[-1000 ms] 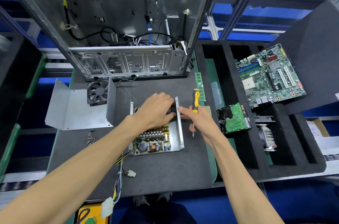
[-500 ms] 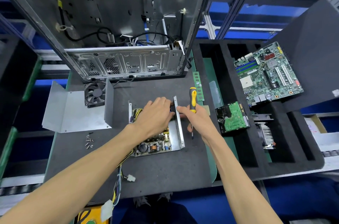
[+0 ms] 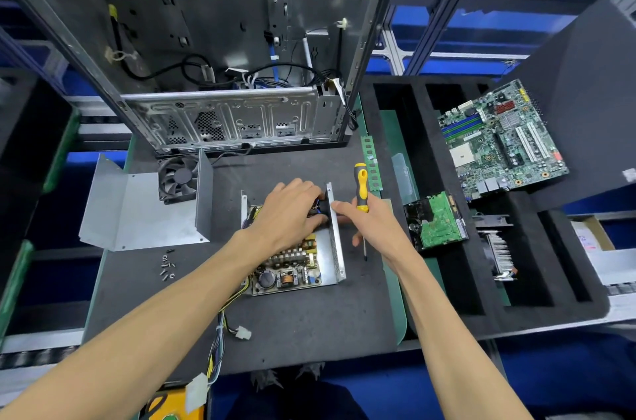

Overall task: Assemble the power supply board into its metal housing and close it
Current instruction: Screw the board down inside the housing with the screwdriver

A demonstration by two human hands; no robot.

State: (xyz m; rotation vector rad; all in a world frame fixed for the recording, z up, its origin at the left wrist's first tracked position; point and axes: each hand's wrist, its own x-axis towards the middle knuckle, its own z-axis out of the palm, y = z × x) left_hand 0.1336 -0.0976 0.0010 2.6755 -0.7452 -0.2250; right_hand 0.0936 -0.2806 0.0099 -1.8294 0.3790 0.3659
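Little moved since earlier frame: both hands still at far end of power supply board, inside open metal housing on dark surface. Left hand palm down, fingers curled around black part at housing wall. Right hand grips yellow-black screwdriver upright, forefinger against wall's outer face. Both forearms extended forward.
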